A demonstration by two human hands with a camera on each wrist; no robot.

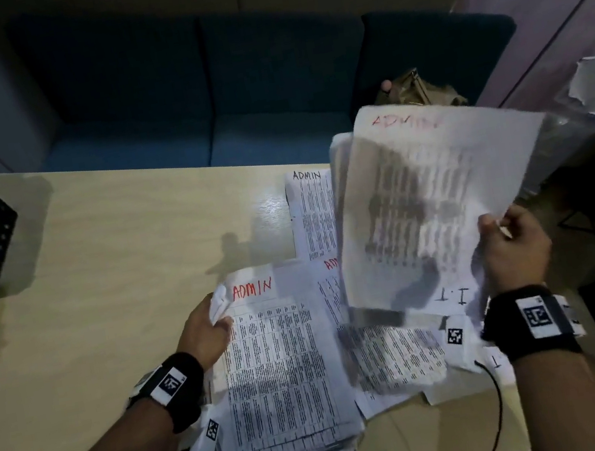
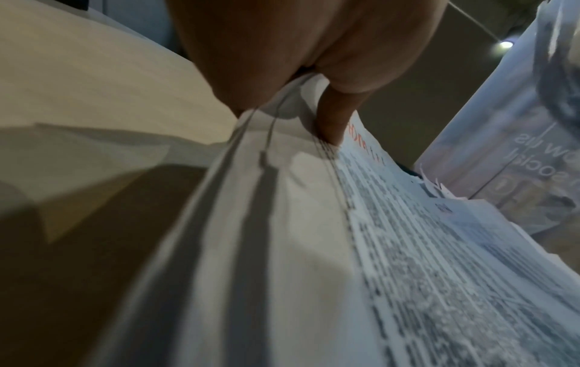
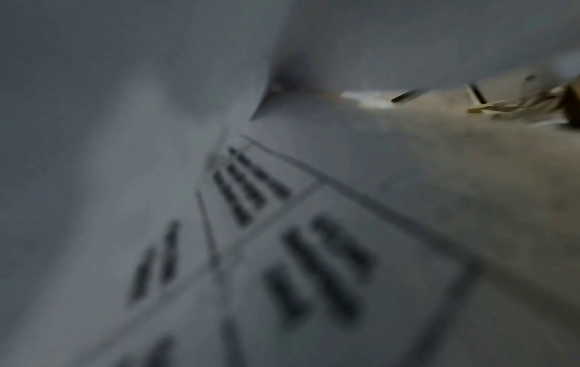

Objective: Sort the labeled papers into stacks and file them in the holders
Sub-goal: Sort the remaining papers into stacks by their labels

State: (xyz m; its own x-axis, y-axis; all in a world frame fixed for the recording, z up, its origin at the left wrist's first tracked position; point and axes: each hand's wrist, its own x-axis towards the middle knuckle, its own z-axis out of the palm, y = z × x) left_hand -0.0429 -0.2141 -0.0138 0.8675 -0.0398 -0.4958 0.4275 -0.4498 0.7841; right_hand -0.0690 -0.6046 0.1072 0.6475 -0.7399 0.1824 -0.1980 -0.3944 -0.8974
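while the left hand [image 1: 203, 331] pinches the top corner of the admin stack [image 1: 279, 379] on the table [image 1: 103, 259], the right hand [image 1: 513, 251] grasps a blurred admin sheet [image 1: 415, 204] lifted above it.

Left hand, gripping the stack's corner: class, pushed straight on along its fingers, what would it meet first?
Probably the flat black-lettered ADMIN sheet, beyond the left hand and its red-lettered ADMIN stack; depth is uncertain.
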